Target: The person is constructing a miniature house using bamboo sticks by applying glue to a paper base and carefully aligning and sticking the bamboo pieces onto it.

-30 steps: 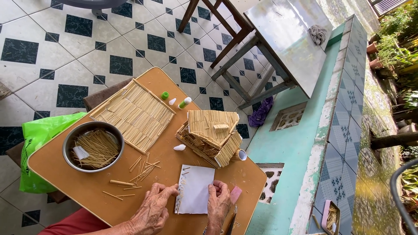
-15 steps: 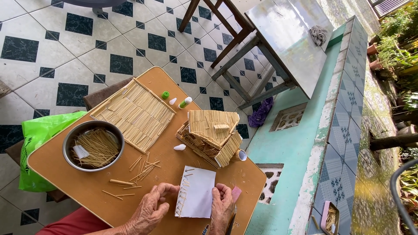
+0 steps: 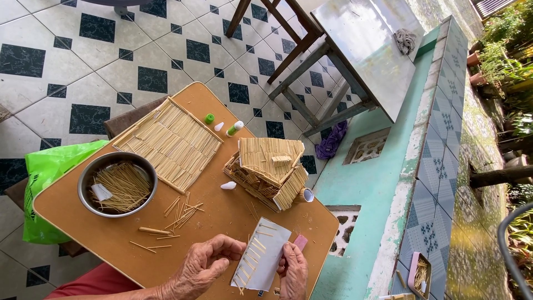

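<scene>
Head view, looking straight down on a brown desk over a tiled floor. Holds a pale card at the desk's near edge between both hands, with a row of short sticks lying across its face, roughly parallel and spaced apart. Closes the left hand on the card's left edge, grip curled, fingertips on the card beside the sticks; hard to tell whether a single stick sits under those fingertips. Pinches the right edge with the right hand, grip shut on the card, thumb on top. Shows a small pink block just beside the card's far right corner. Judging from this, stands at the laying of sticks onto the card, with part of its face bare. Calls next for one more stick, set level with its neighbours, the card kept flat meanwhile. Leaves a supply within reach: loose sticks scattered near the left hand, more in the steel bowl. Farther off, shows a finished stick mat, a small stick house and a green-capped glue bottle, all well apart from the card.
</scene>
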